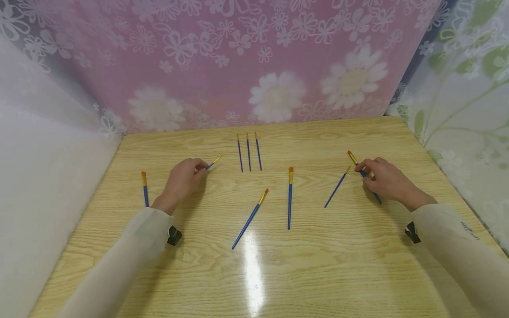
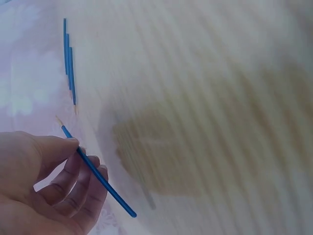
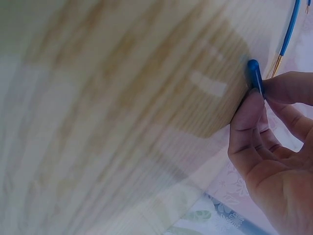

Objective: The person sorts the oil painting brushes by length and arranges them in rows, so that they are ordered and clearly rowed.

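My left hand pinches a thin blue paintbrush between thumb and fingers; in the head view its bristle end points up and to the right. At the right side, my right hand has thumb and fingers around a larger blue paintbrush with brown bristles at its upper end. Just left of that hand lies a slim paintbrush, slanted on the table. Three thin paintbrushes stand in a row at the back middle, bristles toward the wall.
On the wooden table lie a slanted brush and a flat-tipped brush in the middle. Another flat brush lies at the left, partly behind my forearm. A pink flowered cloth hangs behind the table's back edge.
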The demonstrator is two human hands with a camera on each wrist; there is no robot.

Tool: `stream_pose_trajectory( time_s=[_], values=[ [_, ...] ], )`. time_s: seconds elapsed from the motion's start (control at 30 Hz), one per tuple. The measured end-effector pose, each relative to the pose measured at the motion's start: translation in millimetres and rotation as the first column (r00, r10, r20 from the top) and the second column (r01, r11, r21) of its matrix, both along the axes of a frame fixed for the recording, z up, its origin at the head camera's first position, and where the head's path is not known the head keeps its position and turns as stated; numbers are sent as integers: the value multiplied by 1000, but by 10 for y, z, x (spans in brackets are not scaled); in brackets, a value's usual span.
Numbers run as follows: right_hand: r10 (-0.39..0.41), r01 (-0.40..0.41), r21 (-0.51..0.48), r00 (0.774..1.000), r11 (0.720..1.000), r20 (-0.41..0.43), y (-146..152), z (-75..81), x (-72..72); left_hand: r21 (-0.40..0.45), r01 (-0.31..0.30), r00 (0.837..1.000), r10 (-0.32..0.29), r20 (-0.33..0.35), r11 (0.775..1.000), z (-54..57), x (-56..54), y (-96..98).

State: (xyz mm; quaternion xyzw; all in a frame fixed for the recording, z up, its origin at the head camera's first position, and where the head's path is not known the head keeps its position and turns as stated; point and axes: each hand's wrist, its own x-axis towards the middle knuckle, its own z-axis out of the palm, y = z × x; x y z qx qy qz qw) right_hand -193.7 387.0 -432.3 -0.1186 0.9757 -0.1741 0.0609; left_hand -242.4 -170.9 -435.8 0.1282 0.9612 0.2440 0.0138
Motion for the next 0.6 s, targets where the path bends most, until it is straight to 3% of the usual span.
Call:
stream_pose_trajectory(
  time_s=[0.3,0.6],
  values=[
    [-4,4,-4,1000,1000,-1,-2,5,-4,103,-57,996,49,76,993,24,-161,180],
    [-7,7,-6,1000,1000,1,-2,2,0,143,-60,997,52,63,988,30,-341,441]
  ],
)
